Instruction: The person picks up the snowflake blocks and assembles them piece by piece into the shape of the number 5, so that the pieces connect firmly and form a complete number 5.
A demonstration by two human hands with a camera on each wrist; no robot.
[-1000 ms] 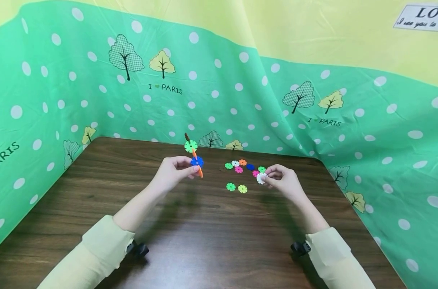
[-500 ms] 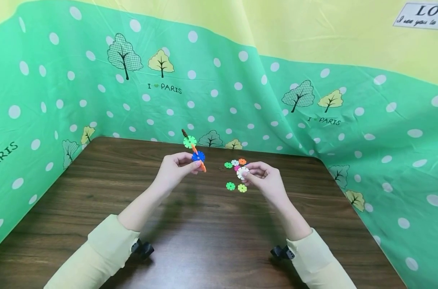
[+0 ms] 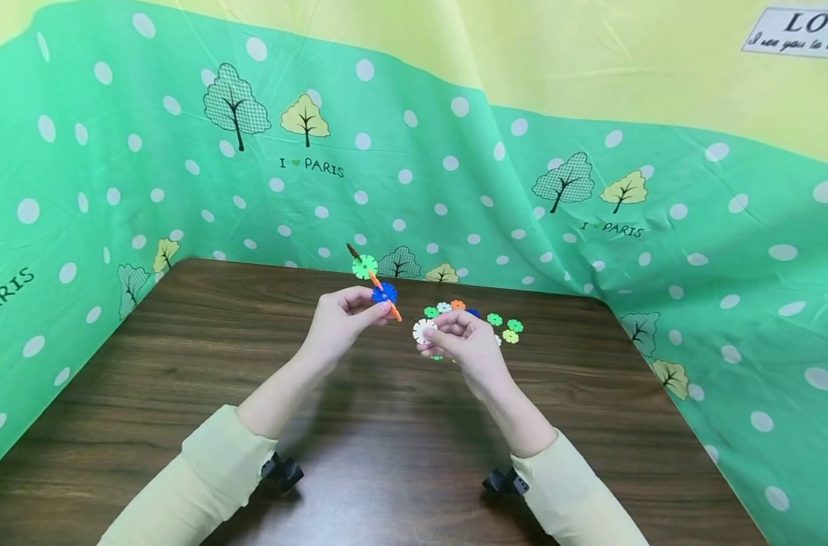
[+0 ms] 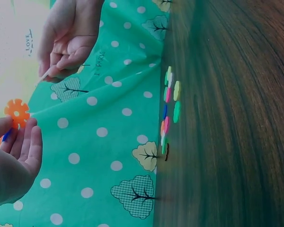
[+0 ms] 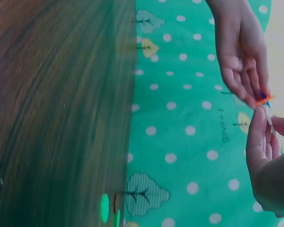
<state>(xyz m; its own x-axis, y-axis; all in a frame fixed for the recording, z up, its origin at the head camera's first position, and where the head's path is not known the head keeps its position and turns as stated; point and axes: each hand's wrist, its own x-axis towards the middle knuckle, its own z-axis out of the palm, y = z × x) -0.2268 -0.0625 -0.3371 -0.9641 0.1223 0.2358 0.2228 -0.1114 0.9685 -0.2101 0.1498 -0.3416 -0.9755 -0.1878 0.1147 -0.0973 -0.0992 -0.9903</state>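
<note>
A chain of slotted plastic discs is pinched in my left hand (image 3: 342, 322), raised above the table. From its top it runs brown, a green disc (image 3: 364, 267), orange, a blue disc (image 3: 384, 293) by my fingertips, then an orange disc (image 4: 17, 113) at the lower end. My right hand (image 3: 472, 345) pinches a white slotted disc (image 3: 424, 331) between thumb and fingers, its flat face toward the head camera. In the head view the white disc is just right of and below the chain's orange end, with a small gap between them.
Loose slotted discs lie on the brown wooden table (image 3: 359, 470) behind my right hand, among them an orange disc (image 3: 458, 305), a green disc (image 3: 515, 325) and a yellow disc (image 3: 511, 336). A green dotted cloth (image 3: 414, 189) hangs along the table's back and sides.
My right hand has carried the white disc leftward, from over the loose discs to beside the chain. My left hand has shifted slightly right and up, still holding the chain.
</note>
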